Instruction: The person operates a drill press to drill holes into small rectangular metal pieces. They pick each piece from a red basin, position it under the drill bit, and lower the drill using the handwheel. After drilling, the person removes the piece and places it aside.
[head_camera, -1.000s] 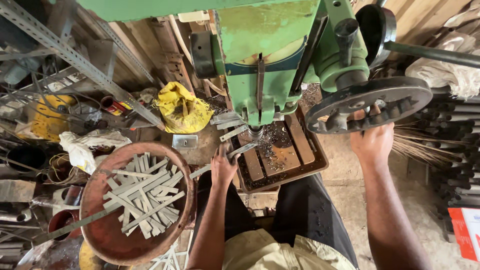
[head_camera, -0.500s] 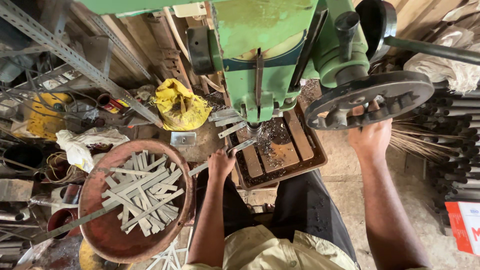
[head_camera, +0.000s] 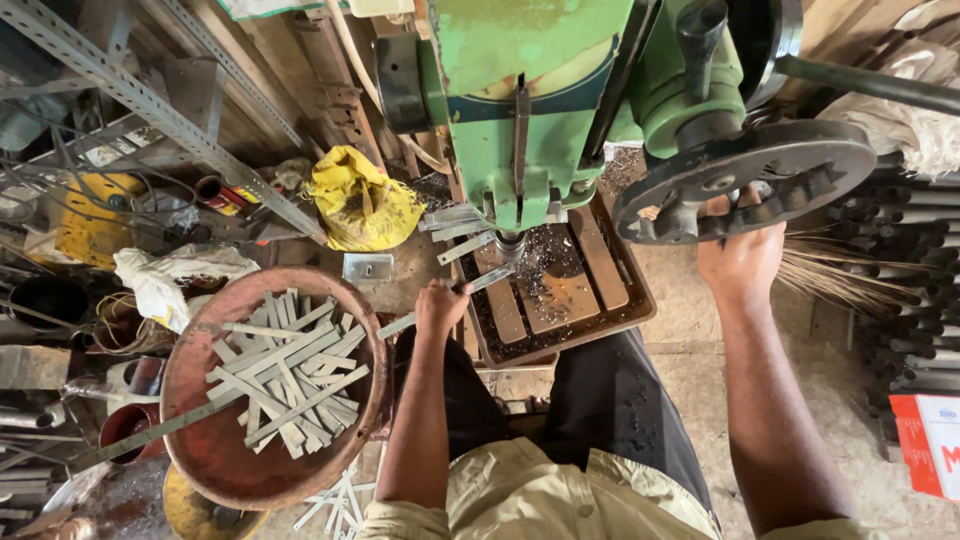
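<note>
Here, left hand (head_camera: 440, 305) fingers pinching metal strip (head_camera: 455, 295) under drill, right hand (head_camera: 742, 255) prob. gripping handwheel (head_camera: 745, 180).

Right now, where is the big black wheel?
In the head view, the black wheel is at the upper right, on the right side of the green machine, with the right hand gripping its lower rim.

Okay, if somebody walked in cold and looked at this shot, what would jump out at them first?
Most likely the big green press machine at top centre, with the right hand gripping its dark spoked handwheel at the right. Below it, the left hand holds a flat metal strip under the machine's head, over a tray littered with metal chips. At lower left, a round rusty-red pan holds a heap of similar strips.
</note>
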